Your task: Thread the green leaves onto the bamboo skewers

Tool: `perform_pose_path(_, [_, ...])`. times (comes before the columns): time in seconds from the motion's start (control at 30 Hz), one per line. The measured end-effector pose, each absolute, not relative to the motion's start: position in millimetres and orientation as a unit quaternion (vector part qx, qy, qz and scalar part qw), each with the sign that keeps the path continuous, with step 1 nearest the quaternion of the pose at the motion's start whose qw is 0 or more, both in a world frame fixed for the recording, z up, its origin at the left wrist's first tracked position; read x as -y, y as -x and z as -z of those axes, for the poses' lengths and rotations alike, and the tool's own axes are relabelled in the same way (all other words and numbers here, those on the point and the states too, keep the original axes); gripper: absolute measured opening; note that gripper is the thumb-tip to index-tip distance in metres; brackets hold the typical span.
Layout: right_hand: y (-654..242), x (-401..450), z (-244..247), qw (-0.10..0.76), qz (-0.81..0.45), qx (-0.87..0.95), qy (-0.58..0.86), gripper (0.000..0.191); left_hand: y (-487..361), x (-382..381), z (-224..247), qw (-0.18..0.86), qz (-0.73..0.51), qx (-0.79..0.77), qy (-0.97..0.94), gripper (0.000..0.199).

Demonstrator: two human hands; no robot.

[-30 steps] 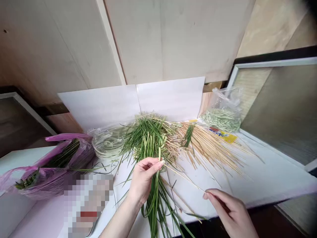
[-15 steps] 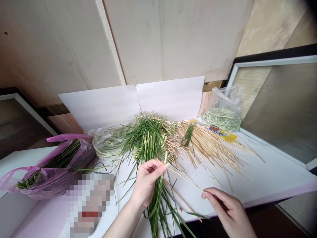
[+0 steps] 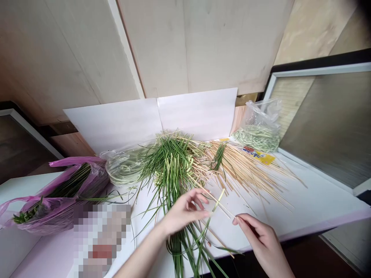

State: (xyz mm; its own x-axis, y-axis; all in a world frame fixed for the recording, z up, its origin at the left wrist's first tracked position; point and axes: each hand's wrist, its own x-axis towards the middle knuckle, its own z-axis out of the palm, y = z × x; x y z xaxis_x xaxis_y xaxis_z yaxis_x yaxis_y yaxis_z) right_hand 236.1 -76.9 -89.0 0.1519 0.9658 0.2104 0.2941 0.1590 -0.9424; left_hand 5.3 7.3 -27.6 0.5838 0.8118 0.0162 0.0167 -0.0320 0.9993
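Observation:
My right hand (image 3: 261, 235) pinches one end of a thin bamboo skewer (image 3: 228, 211) between thumb and fingertips. Across that skewer hangs a folded strand of garlic chives (image 3: 219, 199), its pale end up and its green leaves trailing down. My left hand (image 3: 188, 210) is just left of it with thumb and fingers apart; the thumb tip is close to the strand, and I cannot tell if they touch. Long chive leaves (image 3: 178, 251) hang below the left hand over the table edge. Beyond lies a heap of chives on skewers (image 3: 174, 154).
Loose bamboo skewers (image 3: 246, 173) fan out on the white table (image 3: 313, 204), with a small chive bundle (image 3: 220, 156) on them. A purple bag (image 3: 95, 181) of chives lies left, a clear bag (image 3: 124, 166) behind it. Another clear bag (image 3: 257, 135) with pale green strands stands back right.
My left hand has loosened its pinch on the chive strand and its fingers have spread. The strand now lies farther right, across the skewer close to my right hand.

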Motion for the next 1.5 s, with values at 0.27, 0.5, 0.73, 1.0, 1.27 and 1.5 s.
perform_pose_path(0.27, [-235, 70, 96, 0.558, -0.313, 0.492, 0.591, 0.035, 34, -117, 4, 0.076, -0.25, -0.612, -0.746, 0.028])
perform_pose_path(0.5, [-250, 67, 109, 0.532, -0.314, 0.54, 0.571, 0.038, 14, -147, 23, -0.029, -0.196, -0.675, -0.71, 0.02])
perform_pose_path(0.73, [-247, 69, 104, 0.545, -0.32, 0.521, 0.574, 0.037, 26, -158, 12, 0.035, -0.203, -0.701, -0.682, 0.014])
perform_pose_path(1.0, [-242, 71, 95, 0.552, -0.327, 0.508, 0.575, 0.036, 26, -155, 7, 0.048, -0.22, -0.691, -0.687, 0.02])
perform_pose_path(1.27, [-245, 72, 91, 0.555, -0.32, 0.516, 0.568, 0.036, 30, -157, -8, 0.16, -0.348, -0.647, -0.66, 0.013])
perform_pose_path(1.5, [-245, 73, 88, 0.545, -0.32, 0.531, 0.565, 0.037, 22, -116, -39, 0.465, -0.481, -0.396, -0.629, 0.03])
